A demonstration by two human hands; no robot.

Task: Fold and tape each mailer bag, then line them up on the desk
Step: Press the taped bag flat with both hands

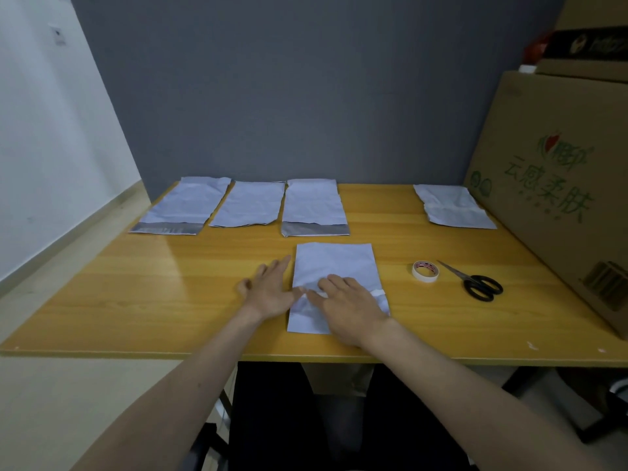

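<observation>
On the yellow wooden desk (170,283) we press both flat, straight-fingered hands, left (272,290) and right (350,307), on one folded white mailer bag (334,263), while three unfolded ones (249,203) apparently wait.

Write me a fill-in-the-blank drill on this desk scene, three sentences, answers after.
1. Both hands, left hand and right hand, rest on the nearest ____.
2. Right of the tape roll lie black-handled ____.
3. Along the wall on the left, ____ mailer bags lie side by side.

Answers: mailer bag; scissors; three
</observation>
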